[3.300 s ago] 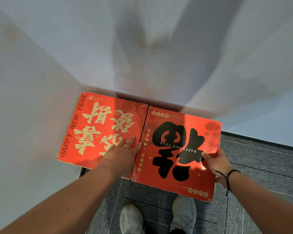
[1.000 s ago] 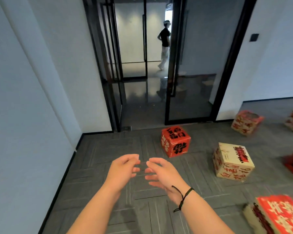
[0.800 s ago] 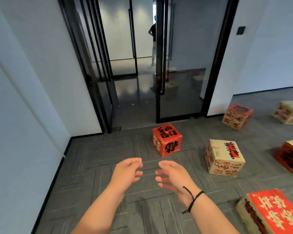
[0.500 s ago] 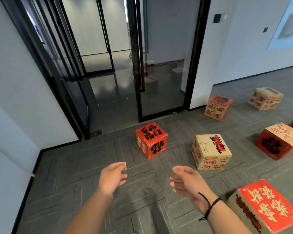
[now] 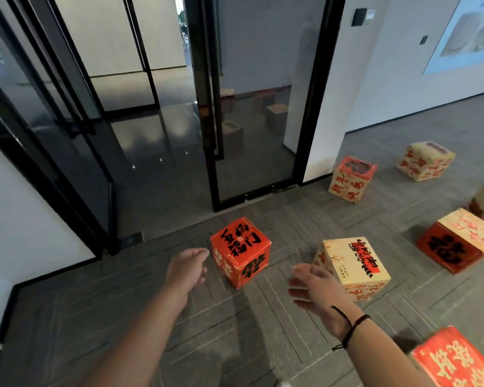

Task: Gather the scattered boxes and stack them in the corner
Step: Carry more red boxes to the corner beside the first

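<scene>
Several printed boxes lie scattered on the grey carpet. A red cube box with black characters (image 5: 242,251) sits straight ahead, between my two hands. My left hand (image 5: 186,268) reaches out just left of it, fingers relaxed and holding nothing. My right hand (image 5: 317,286) is spread open to the box's right, in front of a cream box with a red label (image 5: 355,263). Further right stand a red-and-cream box (image 5: 458,241), a cream box with a red top (image 5: 351,177), and another cream box (image 5: 426,160). A red box with gold characters (image 5: 456,361) lies at the lower right.
A black-framed glass door (image 5: 259,101) stands right behind the red box, with an open doorway and a glossy dark floor to its left. White walls rise at the left (image 5: 20,224) and the right (image 5: 389,79). The carpet in front of me lies bare.
I have turned away from the stacked red boxes in the corner and moved toward the scattered ones. My hands have spread apart and reached forward to either side of the red cube box.
</scene>
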Motion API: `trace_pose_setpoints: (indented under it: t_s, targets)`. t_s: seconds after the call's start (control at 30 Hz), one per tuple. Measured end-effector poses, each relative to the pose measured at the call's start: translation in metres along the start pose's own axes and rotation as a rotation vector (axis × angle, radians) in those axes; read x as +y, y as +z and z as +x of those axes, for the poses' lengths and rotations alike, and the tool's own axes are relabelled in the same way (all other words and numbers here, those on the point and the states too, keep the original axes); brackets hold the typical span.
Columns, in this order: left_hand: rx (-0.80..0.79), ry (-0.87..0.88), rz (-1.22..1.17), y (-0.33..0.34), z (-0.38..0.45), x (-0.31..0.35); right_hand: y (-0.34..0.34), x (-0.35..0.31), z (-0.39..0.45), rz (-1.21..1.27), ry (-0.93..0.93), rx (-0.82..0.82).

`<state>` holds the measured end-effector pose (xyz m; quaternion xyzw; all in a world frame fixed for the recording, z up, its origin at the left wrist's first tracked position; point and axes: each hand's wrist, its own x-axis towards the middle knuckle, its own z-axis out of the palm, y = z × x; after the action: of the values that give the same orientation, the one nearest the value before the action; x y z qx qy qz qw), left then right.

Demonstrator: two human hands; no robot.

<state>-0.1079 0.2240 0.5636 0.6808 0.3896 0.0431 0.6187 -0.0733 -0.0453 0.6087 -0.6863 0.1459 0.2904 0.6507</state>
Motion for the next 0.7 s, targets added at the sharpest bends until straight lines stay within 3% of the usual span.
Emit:
trace_pose_setpoints:
  t_s: [0.37, 0.7]
  targets:
    - [0.079, -0.124, 0.043, 0.079, 0.200, 0.071, 0.016, -0.090, 0.264, -0.013, 0.087, -0.112]
    - [0.124, -0.234, 0.032, 0.131, 0.345, 0.101, 0.034, -0.156, 0.423, -0.204, 0.182, -0.015]
